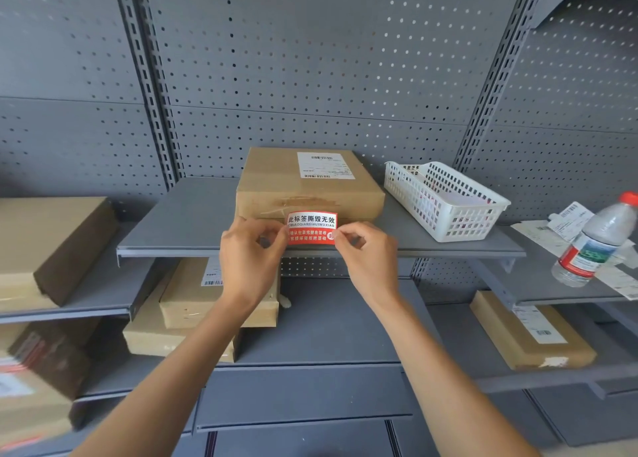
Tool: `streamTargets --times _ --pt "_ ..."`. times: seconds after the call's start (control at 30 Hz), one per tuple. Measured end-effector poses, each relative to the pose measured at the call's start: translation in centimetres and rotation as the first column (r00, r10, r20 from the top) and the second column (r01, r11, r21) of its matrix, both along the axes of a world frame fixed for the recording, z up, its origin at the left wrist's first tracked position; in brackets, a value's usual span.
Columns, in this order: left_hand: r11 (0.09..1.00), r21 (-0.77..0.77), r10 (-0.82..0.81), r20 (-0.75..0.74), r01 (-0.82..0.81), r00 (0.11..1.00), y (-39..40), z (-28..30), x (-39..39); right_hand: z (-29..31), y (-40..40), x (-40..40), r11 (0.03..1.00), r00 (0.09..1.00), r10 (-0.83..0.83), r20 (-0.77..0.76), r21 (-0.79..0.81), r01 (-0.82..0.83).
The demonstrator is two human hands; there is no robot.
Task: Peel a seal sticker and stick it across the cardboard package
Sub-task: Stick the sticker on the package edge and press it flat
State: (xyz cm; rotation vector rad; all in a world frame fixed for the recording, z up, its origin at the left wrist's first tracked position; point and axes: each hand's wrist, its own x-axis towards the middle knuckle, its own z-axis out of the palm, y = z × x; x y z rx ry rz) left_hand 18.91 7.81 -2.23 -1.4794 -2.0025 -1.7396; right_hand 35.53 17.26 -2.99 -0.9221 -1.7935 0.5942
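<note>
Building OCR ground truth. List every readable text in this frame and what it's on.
Seal sticker, held between left hand and right hand: "此标签撕毁无效"
Same sticker, Latin line beneath: "CIBIAOQIANSIHUIWUXIAO", partly hidden.
Sticker's lower white lines: too small.
Shipping label on cardboard package: barcodes, text blurred.
Water bottle label: unreadable.
Paper slips: unreadable.

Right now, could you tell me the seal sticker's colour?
Red with a white band, seal sticker, head view.
</note>
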Motion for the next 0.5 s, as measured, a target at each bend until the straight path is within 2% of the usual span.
streamTargets --times 0.23,0.5 --pt "0.999 0.016 0.032 0.024 -0.033 0.999 0.9 -0.6 -0.4 -0.3 0.3 -0.3 0.993 0.993 -0.085 0.082 0.092 0.077" --pt "0.998 0.029 0.051 0.073 -0.054 0.996 1.6 -0.6 -0.6 -0.2 0.8 -1.2 0.995 0.998 -0.057 0.019 0.082 0.055"
